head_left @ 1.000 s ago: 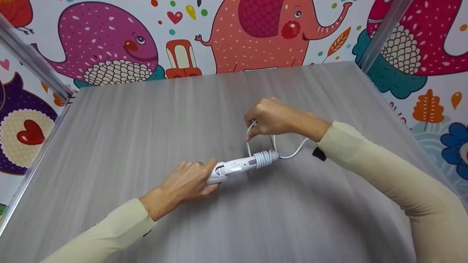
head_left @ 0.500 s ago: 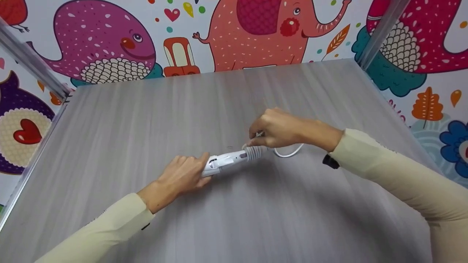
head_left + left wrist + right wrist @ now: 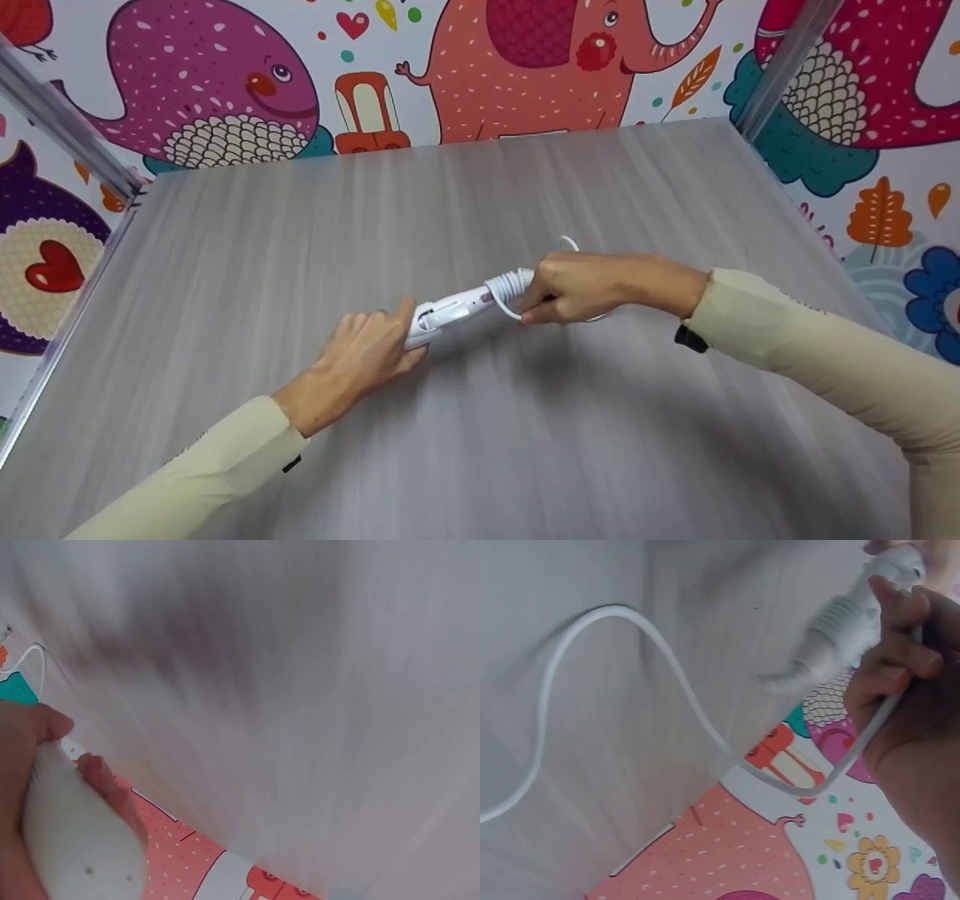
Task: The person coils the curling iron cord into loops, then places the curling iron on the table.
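Note:
A white hair-styling iron is held over the table by my left hand, which grips its left end. In the left wrist view, my fingers wrap the pale rounded body of the iron. Several turns of white cord circle the iron's right part. My right hand pinches the cord just beside these coils and hides the iron's right tip in the head view. The right wrist view has the cord running through the curled fingers and trailing off in a long loose curve.
The grey wood-grain table extends under both hands. Walls printed with cartoon animals enclose its back and sides, with metal posts at the far corners. A loose cord loop shows behind the right hand.
The right hand has come down from above the iron to the near side of the coils, drawing the cord round. The iron and left hand have shifted slightly left and away.

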Demonstrator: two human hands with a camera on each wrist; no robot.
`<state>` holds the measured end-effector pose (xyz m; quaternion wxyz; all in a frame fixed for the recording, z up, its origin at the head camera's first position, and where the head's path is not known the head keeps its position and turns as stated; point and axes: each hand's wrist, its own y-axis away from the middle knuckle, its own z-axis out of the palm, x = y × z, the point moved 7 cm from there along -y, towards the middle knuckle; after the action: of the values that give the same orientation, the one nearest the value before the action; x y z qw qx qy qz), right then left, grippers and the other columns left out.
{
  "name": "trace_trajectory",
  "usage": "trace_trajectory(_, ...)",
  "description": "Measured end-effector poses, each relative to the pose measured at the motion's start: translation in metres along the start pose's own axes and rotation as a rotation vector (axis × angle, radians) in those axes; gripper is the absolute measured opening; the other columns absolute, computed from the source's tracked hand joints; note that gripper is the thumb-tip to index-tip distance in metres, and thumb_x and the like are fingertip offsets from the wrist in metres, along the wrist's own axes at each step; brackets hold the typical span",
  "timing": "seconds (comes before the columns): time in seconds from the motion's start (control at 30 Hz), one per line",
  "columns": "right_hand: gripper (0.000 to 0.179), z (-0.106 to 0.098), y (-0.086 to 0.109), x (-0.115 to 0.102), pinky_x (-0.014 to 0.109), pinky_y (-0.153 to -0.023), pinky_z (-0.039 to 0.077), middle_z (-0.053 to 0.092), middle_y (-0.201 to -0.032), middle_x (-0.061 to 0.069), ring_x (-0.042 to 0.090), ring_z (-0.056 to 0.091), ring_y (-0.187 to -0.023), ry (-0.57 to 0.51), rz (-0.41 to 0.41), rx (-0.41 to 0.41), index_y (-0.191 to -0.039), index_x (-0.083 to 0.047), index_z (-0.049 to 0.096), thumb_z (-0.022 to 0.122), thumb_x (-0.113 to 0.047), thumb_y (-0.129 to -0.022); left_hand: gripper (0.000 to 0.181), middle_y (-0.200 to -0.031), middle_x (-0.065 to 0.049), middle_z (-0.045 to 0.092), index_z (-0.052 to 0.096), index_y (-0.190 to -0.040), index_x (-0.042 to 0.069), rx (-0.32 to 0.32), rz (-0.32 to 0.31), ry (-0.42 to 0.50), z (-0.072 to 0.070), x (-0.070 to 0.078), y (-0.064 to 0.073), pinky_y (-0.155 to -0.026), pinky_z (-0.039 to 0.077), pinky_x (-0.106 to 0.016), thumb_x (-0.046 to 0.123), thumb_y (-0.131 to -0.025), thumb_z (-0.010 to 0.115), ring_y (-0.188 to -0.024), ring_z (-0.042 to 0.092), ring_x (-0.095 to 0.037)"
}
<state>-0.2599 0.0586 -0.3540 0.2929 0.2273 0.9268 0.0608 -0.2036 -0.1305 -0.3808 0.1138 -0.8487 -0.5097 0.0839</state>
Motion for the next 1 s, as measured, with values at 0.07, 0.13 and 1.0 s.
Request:
trace_trajectory(0.07,0.019,0.003,-0.001,0.005,0.020,-0.053,0.033,0.056,-0.059,-0.005,0.002,0.044,-0.054,-0.075,0.017,-0.030,-0.095,-0.013,0.079,0.062,-0.019,-0.098,0.039,-0.059,-0.012,0.061,0.050,-0.093,0.001,0.034,-0.015,0.040,-0.006,0.000,-0.001,-0.039,0.045,-0.039,0.024,-0.080,0.078,-0.045,0.055,-0.020)
trace_trajectory(0.13,0.020,0.005,-0.003,0.010,0.020,-0.056,0.037,0.064,-0.065,-0.002,0.004,0.049,-0.058,-0.154,0.034,-0.050,-0.099,-0.014,0.080,0.061,-0.020,-0.099,0.036,-0.059,-0.011,0.061,0.049,-0.093,0.001,0.060,-0.029,0.079,-0.012,0.000,-0.002,-0.038,0.045,-0.038,0.023,-0.082,0.076,-0.044,0.054,-0.020)
trace_trajectory(1.0,0.014,-0.019,-0.027,0.049,0.021,-0.052,0.037,0.059,-0.060,-0.001,0.004,0.041,-0.055,-0.008,-0.082,0.050,-0.071,-0.005,0.071,0.079,-0.009,-0.083,0.032,-0.063,-0.005,0.062,0.053,-0.090,0.004,0.117,0.059,0.212,-0.020,0.014,0.009,-0.041,0.040,-0.023,0.025,-0.082,0.076,-0.047,0.048,-0.009)
